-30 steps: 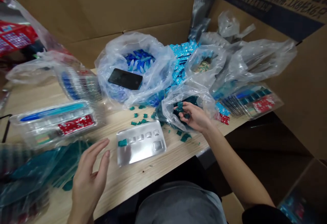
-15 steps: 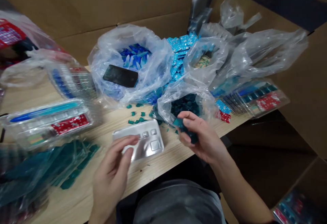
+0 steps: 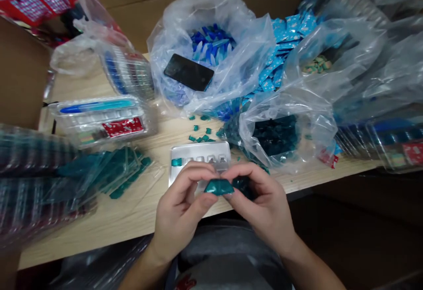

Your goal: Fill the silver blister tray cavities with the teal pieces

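My left hand (image 3: 185, 206) and my right hand (image 3: 262, 206) meet in front of me. Between their thumbs and fingertips they pinch a small glossy teal piece (image 3: 219, 187), its ends tapered. More dark teal pieces (image 3: 243, 186) are tucked in the curled fingers of the right hand. Just behind the hands lies a silvery plastic tray (image 3: 185, 150) with moulded hollows, its front part hidden by them. One teal piece (image 3: 176, 162) sits in the tray's leftmost visible hollow. Past the tray, several small teal bits (image 3: 201, 139) are scattered on the wooden table (image 3: 161, 133).
A clear bag (image 3: 317, 127) of dark teal pieces stands right of the tray. Behind, a phone (image 3: 189, 72) rests on a bag of blue pieces (image 3: 213, 43), beside light-blue sachets (image 3: 291, 30). Filled clear packs (image 3: 99, 122) and flat teal sheets (image 3: 128, 171) lie at left.
My hands have come together from apart, and both now pinch a teal piece. A teal piece now shows in the tray's left hollow. The view has shifted, moving the table things rightward and up.
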### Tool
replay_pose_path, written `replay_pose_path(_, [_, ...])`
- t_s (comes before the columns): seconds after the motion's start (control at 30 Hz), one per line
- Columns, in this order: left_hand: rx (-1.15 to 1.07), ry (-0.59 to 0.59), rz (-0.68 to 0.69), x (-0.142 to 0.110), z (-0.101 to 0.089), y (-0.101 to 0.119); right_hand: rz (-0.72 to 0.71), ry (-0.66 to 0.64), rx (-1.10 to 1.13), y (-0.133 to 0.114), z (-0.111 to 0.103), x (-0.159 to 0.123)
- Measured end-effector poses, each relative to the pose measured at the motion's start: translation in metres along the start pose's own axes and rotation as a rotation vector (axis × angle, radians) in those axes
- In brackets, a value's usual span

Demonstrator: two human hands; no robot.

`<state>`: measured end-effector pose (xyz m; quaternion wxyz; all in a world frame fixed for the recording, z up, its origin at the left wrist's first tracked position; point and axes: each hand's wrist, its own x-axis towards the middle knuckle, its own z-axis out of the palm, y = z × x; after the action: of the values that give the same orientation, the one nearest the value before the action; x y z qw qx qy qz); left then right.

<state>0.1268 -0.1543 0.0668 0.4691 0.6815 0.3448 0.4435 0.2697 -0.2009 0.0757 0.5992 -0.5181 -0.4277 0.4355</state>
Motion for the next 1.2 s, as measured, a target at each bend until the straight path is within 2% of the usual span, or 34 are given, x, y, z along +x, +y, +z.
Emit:
replay_pose_path(0.2, [-0.066,0.016,-0.051,-0.007,-0.006,-0.007,-0.194,-0.097,-0.246,0.005,0.002,-0.005])
replay_pose_path(0.47, [0.189,-0.007,-0.05,-0.019,-0.018,-0.005,-0.198,-0.184,-0.342,0.004,0.007,-0.005])
replay_pose_path(0.63, [0.299,-0.004,-0.027,-0.023,-0.016,-0.002,-0.231,-0.139,-0.415,0.003,0.008,-0.011])
replay_pose_path(0.8, [0.355,0.099,0.07,-0.028,-0.011,-0.003,-0.321,-0.12,-0.592,0.002,0.01,-0.015])
replay_pose_path(0.93, [0.57,-0.019,0.226,-0.025,-0.012,-0.001,-0.351,-0.09,-0.749,0.004,0.012,-0.014])
replay_pose_path(1.07, [0.707,-0.039,0.242,-0.021,-0.011,0.0,-0.478,-0.093,-0.891,0.008,0.012,-0.013])
replay_pose_path(1.2, [0.707,-0.033,0.248,-0.021,-0.013,-0.002,-0.576,-0.143,-0.937,0.011,0.011,-0.012])
